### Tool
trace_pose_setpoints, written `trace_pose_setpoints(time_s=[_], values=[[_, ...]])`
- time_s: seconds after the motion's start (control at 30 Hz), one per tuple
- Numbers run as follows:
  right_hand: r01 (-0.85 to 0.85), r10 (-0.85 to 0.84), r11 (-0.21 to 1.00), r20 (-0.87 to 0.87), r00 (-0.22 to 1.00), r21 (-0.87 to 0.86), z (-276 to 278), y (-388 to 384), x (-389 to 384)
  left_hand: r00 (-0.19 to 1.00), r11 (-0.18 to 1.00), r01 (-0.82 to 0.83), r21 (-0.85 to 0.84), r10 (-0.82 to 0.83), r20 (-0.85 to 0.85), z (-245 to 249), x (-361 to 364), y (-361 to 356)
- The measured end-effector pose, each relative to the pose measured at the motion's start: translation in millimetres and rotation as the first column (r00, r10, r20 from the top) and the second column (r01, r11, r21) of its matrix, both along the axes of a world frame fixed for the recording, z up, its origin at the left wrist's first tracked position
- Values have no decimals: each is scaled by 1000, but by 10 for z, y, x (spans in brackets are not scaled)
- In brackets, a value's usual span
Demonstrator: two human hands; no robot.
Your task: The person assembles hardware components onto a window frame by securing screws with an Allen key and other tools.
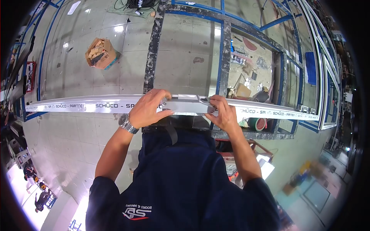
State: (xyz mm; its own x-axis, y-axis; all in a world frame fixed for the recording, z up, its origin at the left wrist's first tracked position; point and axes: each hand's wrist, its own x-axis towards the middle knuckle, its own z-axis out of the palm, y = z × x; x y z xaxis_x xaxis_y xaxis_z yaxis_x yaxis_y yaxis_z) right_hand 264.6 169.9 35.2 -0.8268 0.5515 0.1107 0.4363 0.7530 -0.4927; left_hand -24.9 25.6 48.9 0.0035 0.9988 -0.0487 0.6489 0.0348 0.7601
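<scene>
A long aluminium profile (pixel 111 106) with white printed protective film runs across in front of me, over a dark, paint-worn frame. At its middle sits a short, smooth grey metal piece (pixel 183 106). My left hand (pixel 148 108), with a metal watch (pixel 128 123) on its wrist, grips the left end of this piece, thumb on the near side and fingers on the far side. Closed round the right end is my right hand (pixel 224 114), its fingers bent and thumb at the near edge. The fingertips partly hide both ends of the short piece.
The work frame (pixel 154 50) has dark and blue bars. Inside it, a tray-like shelf (pixel 266 57) holds scraps and tools. A cardboard box (pixel 102 56) of offcuts stands on the tiled floor at left. More profiles (pixel 318 50) stand at right; people (pixel 40 200) are far off at lower left.
</scene>
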Motion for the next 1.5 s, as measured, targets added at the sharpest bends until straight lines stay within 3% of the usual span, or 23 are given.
trace_pose_setpoints(time_s=[0.1, 0.2, 0.3, 0.4, 0.43, 0.83, 0.93, 1.03, 1.13, 1.23, 1.37, 1.47, 1.5], values=[[2, 0, 1000, -82, 997, 29, -173, -99, 74, 996, 995, -81, -60, 83, 43, 101, 34, 4], [41, -41, 999, -175, 984, -4, -207, -176, 96, 999, 998, -45, -48, 45, -2, 122, 47, -13], [145, -175, 981, -256, 951, -129, -140, -232, 85, 993, 985, -31, 168, 50, -111, -32, 133, -120], [208, -217, 975, -136, 967, -78, -191, -281, 168, 979, 948, 37, 317, 30, -202, -230, 169, -203], [198, -216, 974, -193, 957, -106, -273, -312, 181, 973, 926, 33, 377, 57, -225, -287, 200, -220], [210, -194, 975, -184, 964, 67, -338, -411, 217, 935, 882, -36, 470, 196, -296, -480, 312, -425], [195, -204, 978, -141, 969, -74, -386, -439, 296, 938, 882, -69, 467, 217, -269, -488, 283, -502], [206, -200, 978, -168, 965, 20, -328, -403, 285, 947, 897, -102, 430, 220, -234, -433, 237, -516], [197, -189, 980, -192, 963, 25, -335, -348, 310, 952, 918, -14, 397, 135, -277, -375, 138, -480], [193, -206, 976, -147, 968, -100, -270, -293, 339, 961, 926, 10, 378, 96, -259, -313, 67, -436], [251, -273, 900, -11, 962, -357, -40, -93, 306, 994, 973, -109, 205, 110, 5, -151, -23, -327], [361, -364, 570, 166, 916, -739, -51, 94, 273, 962, 989, -146, 8, 140, 234, -162, -140, -180], [318, -389, 531, 107, 915, -786, -91, 121, 250, 955, 987, -149, -58, 159, 249, -161, -154, -131]])
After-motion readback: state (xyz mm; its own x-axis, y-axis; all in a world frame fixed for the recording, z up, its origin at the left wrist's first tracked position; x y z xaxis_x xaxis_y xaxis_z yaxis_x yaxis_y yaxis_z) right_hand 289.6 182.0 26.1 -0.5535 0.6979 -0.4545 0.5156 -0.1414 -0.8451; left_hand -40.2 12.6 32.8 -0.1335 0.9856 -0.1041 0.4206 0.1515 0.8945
